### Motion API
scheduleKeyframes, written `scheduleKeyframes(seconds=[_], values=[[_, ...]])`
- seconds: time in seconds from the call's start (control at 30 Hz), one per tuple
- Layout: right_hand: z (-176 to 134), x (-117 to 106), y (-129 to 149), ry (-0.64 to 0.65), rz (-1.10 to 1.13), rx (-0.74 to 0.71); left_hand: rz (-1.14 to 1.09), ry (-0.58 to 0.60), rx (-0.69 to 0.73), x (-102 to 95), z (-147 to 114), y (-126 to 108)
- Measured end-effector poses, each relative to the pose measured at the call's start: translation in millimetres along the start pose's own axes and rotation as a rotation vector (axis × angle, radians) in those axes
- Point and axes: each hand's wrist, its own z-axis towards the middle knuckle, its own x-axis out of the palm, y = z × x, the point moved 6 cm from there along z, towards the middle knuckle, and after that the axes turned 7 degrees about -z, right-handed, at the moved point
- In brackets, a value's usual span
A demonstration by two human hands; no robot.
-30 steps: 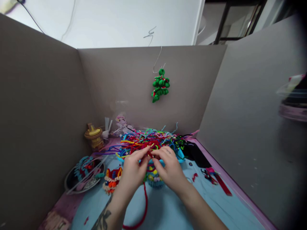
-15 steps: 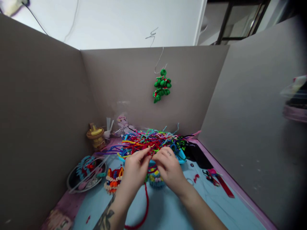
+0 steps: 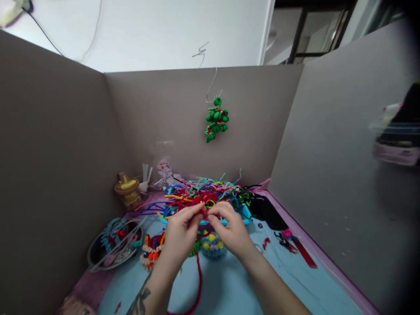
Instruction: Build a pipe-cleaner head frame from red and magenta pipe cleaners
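My left hand [image 3: 183, 227] and my right hand [image 3: 228, 225] meet fingertip to fingertip in the middle, both pinched on a red pipe cleaner [image 3: 205, 211]. Most of that piece is hidden by my fingers. A long dark red strand [image 3: 200, 280] curves down below my left hand to the front edge; whether it joins the held piece is hidden. Under my hands stand a small blue fuzzy pot with yellow flowers [image 3: 213, 247] and a green fuzzy piece [image 3: 195, 248]. Just behind, a blue tray [image 3: 246, 214] overflows with many-coloured pipe cleaners [image 3: 193, 190].
At left, a round dish [image 3: 92, 256] holds fuzzy pieces, near an orange-and-cream craft piece [image 3: 152, 249] and a yellow-lidded jar [image 3: 127, 190]. A green ornament [image 3: 216, 120] hangs from a wire. To the right lie a black phone-like slab [image 3: 271, 212] and scissors [image 3: 287, 240]. Grey panels [image 3: 157, 118] enclose three sides.
My right fingers have opened out slightly and shifted at the pinch, while my left hand stays close to the same spot. The whole view has swung a little.
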Motion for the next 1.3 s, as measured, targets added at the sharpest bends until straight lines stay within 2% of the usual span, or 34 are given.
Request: scheduleKeyframes(seconds=[0.23,0.43,0.6,0.67,0.73,0.9,1.0,1.1,1.3], values=[[3,5,-6,0.182,0.132,0.143,-0.004,0.007,0.106,-0.1,0,-10],[-3,14,-16,0.339,0.457,0.339,0.011,0.05,0.242,1.3,-3,-19],[-8,20,-18,0.404,0.602,0.449,0.06,0.083,0.233,4.9,-5,-23],[-7,19,-16,0.407,0.534,0.425,0.092,0.087,0.194,5.2,-4,-23],[-4,15,-11,0.369,0.366,0.344,0.116,0.084,0.158,4.8,-4,-22],[-2,1,13,0.139,-0.203,0.013,0.142,0.049,0.044,3.2,-4,-12],[-7,2,26,0.085,-0.457,-0.154,0.14,0.039,-0.049,4.1,-3,-4],[-9,4,29,0.066,-0.541,-0.2,0.11,0.03,-0.129,3.8,-2,1],[-4,0,14,0.049,-0.443,-0.107,-0.076,0.137,-0.175,3.8,1,5]])
